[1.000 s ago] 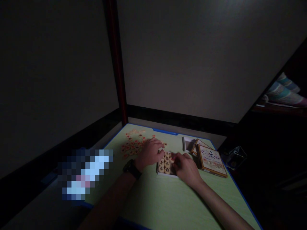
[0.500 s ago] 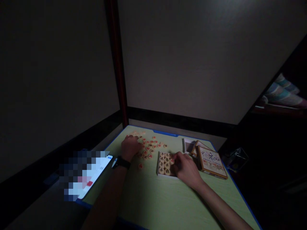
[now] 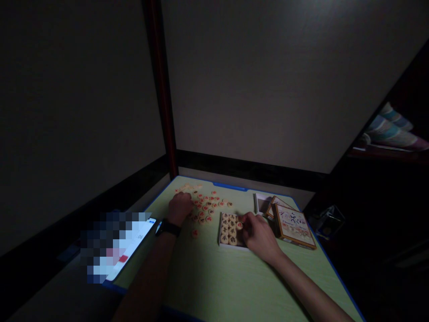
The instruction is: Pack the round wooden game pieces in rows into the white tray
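My right hand [image 3: 259, 233] is at the right side of a shallow white box [image 3: 220, 243], its fingers curled and closed at the third column. Rows of round wooden Chinese chess pieces [image 3: 232, 231] with black characters fill the box's left columns. A red-marked piece [image 3: 239, 226] lies at my right fingertips; the fingers hide part of that column. Farther left, my left hand [image 3: 181, 207] bends down at the edge of the loose Chinese chess pieces [image 3: 205, 208], most with red characters. Its fingers are curled, and what they hold, if anything, is hidden.
Decorated box lids [image 3: 295, 226] overlap an open white box [image 3: 263, 202] on the right of the green table [image 3: 208, 277]. A lit phone [image 3: 134, 248] lies at the left edge. One red piece [image 3: 195, 233] sits apart near my left wrist. Walls rise behind the table.
My left hand has shifted slightly down, uncovering more pale pieces behind it. My right hand stays at the box with little change. The whole view has moved slightly.
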Tool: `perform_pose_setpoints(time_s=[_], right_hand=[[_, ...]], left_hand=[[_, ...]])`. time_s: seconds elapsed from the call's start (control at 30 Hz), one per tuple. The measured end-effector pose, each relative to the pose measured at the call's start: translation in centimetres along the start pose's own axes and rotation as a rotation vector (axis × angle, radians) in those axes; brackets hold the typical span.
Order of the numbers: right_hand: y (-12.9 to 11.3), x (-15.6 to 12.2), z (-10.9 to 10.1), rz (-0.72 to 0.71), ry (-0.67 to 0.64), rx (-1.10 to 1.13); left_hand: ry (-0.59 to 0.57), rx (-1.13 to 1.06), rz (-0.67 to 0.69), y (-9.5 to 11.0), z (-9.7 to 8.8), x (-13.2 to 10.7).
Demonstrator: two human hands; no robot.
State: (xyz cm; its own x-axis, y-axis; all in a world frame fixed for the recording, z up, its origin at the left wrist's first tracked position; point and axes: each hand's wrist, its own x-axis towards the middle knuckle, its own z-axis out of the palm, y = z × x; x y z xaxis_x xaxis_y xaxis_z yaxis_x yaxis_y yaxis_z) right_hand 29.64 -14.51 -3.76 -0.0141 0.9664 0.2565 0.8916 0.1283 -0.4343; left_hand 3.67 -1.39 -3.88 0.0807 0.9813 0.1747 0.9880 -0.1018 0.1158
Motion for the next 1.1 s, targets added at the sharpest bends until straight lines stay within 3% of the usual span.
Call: perform_pose_setpoints(time_s=[0.27, 0.4, 0.53, 0.6, 0.63, 0.8, 0.93, 1.1], right_hand=[[0.2, 0.0, 0.2, 0.001, 0.011, -0.006], [0.3, 0.1, 0.3, -0.003, 0.027, -0.008], [0.5, 0.1, 0.3, -0.008, 0.103, 0.037], [0.6, 0.1, 0.3, -0.02, 0.157, 0.086], [0.7, 0.1, 0.4, -0.029, 0.183, 0.114], [0.4, 0.0, 0.5, -0.198, 0.246, 0.23], [0.1, -0.3, 0.6, -0.322, 0.225, 0.213], [0.2, -0.2, -0.4, -0.299, 0.137, 0.09]], left_hand=[[0.014, 0.041, 0.076, -0.1, 0.1, -0.2], [0.125, 0.001, 0.097, 0.2, -0.1, 0.2], [0.267, -0.331, 0.196, 1.6, -0.3, 0.6], [0.257, -0.587, 0.243, 3.1, -0.3, 0.3], [0.216, -0.726, 0.255, 4.0, -0.3, 0.0], [-0.227, -1.326, 0.346, 8.5, 0.5, -2.5], [-0.43, -1.473, 0.293, 10.1, 1.0, -4.1], [-0.541, -1.502, 0.327, 10.2, 0.9, -4.5]])
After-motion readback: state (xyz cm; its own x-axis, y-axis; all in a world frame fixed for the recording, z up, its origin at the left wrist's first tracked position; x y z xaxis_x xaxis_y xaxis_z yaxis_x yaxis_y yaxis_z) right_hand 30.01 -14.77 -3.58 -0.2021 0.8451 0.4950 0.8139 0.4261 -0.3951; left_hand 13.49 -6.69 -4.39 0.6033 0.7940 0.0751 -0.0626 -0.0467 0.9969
